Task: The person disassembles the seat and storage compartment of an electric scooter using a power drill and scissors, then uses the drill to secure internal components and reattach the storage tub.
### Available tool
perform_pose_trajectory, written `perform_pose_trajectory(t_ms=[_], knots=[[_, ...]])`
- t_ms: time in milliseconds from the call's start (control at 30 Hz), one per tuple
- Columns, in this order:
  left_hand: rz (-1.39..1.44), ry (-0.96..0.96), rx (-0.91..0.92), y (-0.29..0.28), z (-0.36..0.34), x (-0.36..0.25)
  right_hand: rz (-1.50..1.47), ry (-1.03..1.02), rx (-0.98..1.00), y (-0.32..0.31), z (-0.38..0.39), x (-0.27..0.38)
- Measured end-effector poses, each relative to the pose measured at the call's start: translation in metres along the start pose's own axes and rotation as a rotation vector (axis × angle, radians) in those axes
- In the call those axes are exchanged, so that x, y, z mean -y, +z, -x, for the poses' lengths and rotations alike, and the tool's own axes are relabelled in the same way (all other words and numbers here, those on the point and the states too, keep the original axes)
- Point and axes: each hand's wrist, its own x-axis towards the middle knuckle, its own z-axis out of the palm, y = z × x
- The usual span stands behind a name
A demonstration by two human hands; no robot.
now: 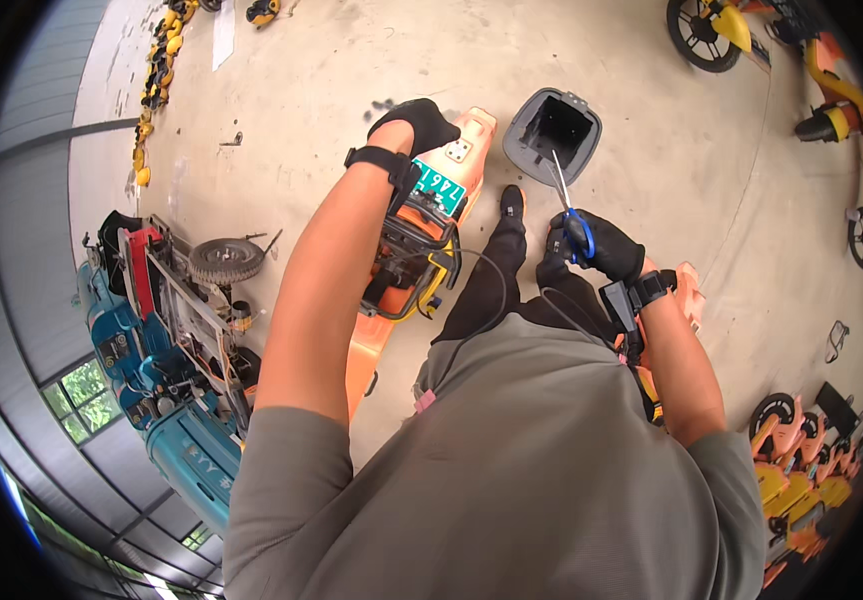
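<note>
My left hand [415,122], in a black glove, grips the top rear of an orange scooter body shell [463,150] that stands on the concrete floor. A green plate is fixed on the shell just under that hand. My right hand [599,246], also gloved in black, is closed on blue-handled scissors [569,205] with the blades pointing up toward a grey plastic box-shaped part [552,135] lying on the floor. Black cables [481,275] hang from the shell's open frame between my arms. My black-trousered leg and shoe [511,205] reach forward between the two hands.
A stripped blue scooter [166,340] with a loose wheel [225,260] lies at the left. Orange and yellow scooter parts are stacked at the right edge [801,450] and upper right [751,30]. Yellow pieces line the far left [156,70].
</note>
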Motion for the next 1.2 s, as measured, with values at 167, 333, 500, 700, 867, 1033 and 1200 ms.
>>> perform_pose_trajectory(t_ms=[167, 333, 500, 700, 867, 1033, 1200], knots=[[0.108, -0.154, 0.413, 0.064, -0.085, 0.025, -0.088, 0.179, -0.289, 0.004, 0.029, -0.005], [0.117, -0.256, 0.700, 0.133, -0.113, 0.060, -0.129, 0.181, -0.427, 0.015, 0.053, -0.065], [-0.266, -0.086, 0.800, 0.153, -0.116, 0.066, -0.133, 0.199, -0.465, 0.030, 0.046, -0.090], [-0.455, 0.262, 0.646, 0.186, -0.133, 0.089, -0.243, 0.209, -0.415, 0.031, 0.023, -0.087], [-0.353, 0.538, 0.458, 0.190, -0.136, 0.118, -0.192, 0.169, -0.431, 0.037, 0.006, -0.075], [-0.639, 1.052, 0.240, 0.182, -0.131, 0.125, -0.081, 0.223, -0.355, 0.032, -0.014, -0.072], [-0.163, 0.798, 0.275, 0.171, -0.117, 0.128, 0.494, 0.256, -0.165, 0.032, -0.056, -0.051]])
